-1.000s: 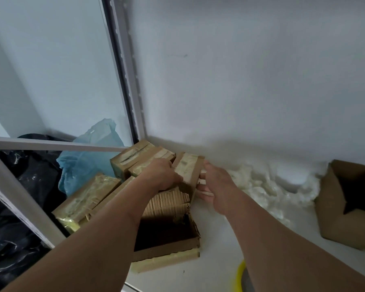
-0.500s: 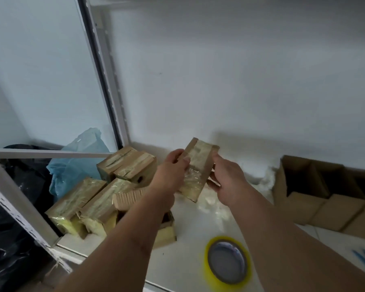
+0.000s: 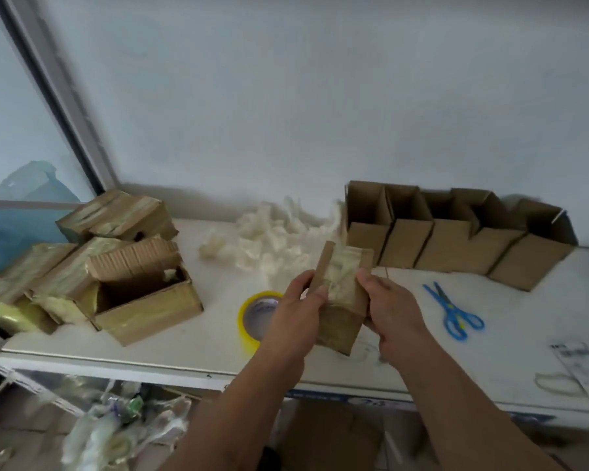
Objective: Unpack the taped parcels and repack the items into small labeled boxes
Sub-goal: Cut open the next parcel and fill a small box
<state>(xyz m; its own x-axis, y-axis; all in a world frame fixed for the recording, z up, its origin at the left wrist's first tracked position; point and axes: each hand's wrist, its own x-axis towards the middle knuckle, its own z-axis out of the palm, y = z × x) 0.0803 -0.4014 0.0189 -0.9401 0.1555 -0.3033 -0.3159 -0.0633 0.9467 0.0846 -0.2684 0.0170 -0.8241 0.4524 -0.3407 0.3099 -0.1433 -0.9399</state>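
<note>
Both hands hold one taped cardboard parcel (image 3: 341, 294) above the middle of the white table (image 3: 191, 351). My left hand (image 3: 295, 321) grips its left side, thumb on the taped face. My right hand (image 3: 393, 312) grips its right side. The parcel is upright and tilted slightly. A pile of taped parcels (image 3: 65, 263) lies at the table's left end, with one opened box (image 3: 150, 300) in front. A row of several small open cardboard boxes (image 3: 456, 239) stands against the wall at the right.
A yellow tape roll (image 3: 254, 316) lies just left of my left hand. Blue scissors (image 3: 453, 311) lie right of my right hand. Torn tape scraps (image 3: 279, 239) are heaped by the wall. Printed sheets (image 3: 585, 362) lie at the far right. Plastic waste (image 3: 109, 430) lies under the table.
The parcel was lifted off the pile at the left and carried right and toward me, to the table's middle. Both hands keep their grip. The view swung right, showing the box row and scissors.
</note>
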